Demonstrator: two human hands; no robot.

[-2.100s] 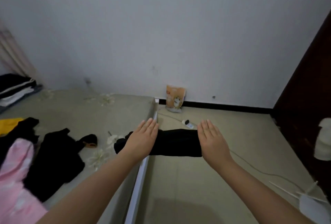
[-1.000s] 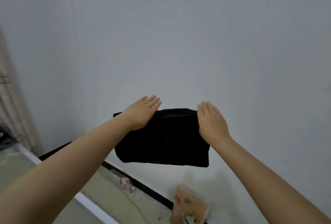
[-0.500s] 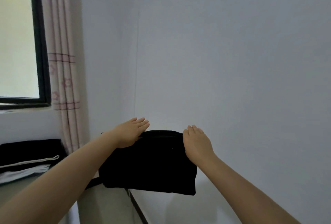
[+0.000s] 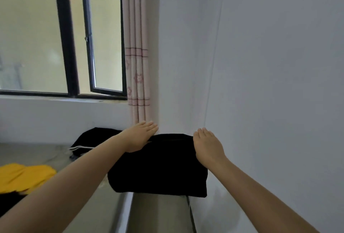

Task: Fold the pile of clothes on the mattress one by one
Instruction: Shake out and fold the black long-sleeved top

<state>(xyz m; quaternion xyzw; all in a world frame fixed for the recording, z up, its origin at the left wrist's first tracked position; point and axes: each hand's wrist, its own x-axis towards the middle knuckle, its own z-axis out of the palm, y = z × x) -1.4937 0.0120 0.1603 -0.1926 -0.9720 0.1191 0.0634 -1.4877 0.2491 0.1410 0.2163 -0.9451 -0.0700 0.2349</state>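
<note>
In the air above the near edge of the grey mattress (image 4: pixel 104 212), a folded black garment of soft cloth (image 4: pixel 160 169) hangs as a thick rectangle, carried between both of the person's bare hands. The left hand (image 4: pixel 140 136) lies palm down on the garment's upper left corner, its fingers (image 4: pixel 151 127) straight and close together, reaching past the top fold; whether the thumb is tucked under the cloth cannot be made out. The right hand (image 4: pixel 207 145) rests palm down on the upper right corner in the same way, fingers (image 4: pixel 202 132) straight and pointing away from the camera, and its thumb is likewise hidden. Neither hand shows curled fingers, so the hold reads as flat hands with the cloth draped over something unseen beneath them. The garment's lower edge hangs clear of the mattress, beside the white wall (image 4: pixel 270 84) on the right. Behind the left forearm, a stack of folded dark clothes with white cord trim (image 4: pixel 89 139) sits on the mattress by the corner of the room. A crumpled yellow garment (image 4: pixel 24 177) lies on the mattress at the far left. Above it stands a black-framed window (image 4: pixel 70 46) with one pane swung open, and a pale curtain with pink flowers (image 4: pixel 138 76) hangs gathered in the corner.
</note>
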